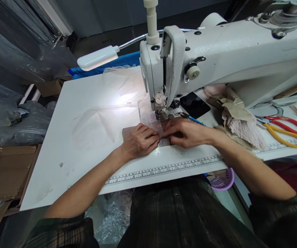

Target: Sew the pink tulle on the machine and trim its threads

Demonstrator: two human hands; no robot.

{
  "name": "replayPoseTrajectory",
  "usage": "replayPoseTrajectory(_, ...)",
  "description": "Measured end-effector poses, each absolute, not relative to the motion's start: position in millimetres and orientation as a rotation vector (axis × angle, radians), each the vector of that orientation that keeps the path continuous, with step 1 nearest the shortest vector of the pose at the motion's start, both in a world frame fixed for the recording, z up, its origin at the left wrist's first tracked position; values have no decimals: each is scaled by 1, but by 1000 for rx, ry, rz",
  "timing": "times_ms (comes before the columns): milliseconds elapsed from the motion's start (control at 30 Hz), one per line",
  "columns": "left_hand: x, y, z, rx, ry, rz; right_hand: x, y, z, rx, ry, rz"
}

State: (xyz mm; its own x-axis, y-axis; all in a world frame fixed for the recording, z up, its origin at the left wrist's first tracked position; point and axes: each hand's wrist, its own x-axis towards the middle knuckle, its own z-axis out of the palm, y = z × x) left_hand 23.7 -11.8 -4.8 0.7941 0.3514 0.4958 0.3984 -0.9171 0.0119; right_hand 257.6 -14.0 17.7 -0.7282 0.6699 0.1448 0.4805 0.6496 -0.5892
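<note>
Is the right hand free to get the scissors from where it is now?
Probably yes. The scissors lie uncovered on the table past the crumpled cloth, though the right hand is busy on the fabric piece.

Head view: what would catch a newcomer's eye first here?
The big white sewing machine fills the upper right, its lamp lighting the white table at centre. Below its head, the left hand and right hand meet on a small brown piece. Red and yellow scissors lie at far right.
</note>
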Motion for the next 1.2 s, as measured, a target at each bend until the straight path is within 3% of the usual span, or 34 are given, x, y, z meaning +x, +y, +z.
replayPoseTrajectory(200, 23, -13, -6, -2846, -548, -784, 260, 7, 8, -1203, -2201, 678)
replayPoseTrajectory(1200, 21, -18, 1, -2932, -549, -631, 262, -4, -8, -908, -2436, 521)
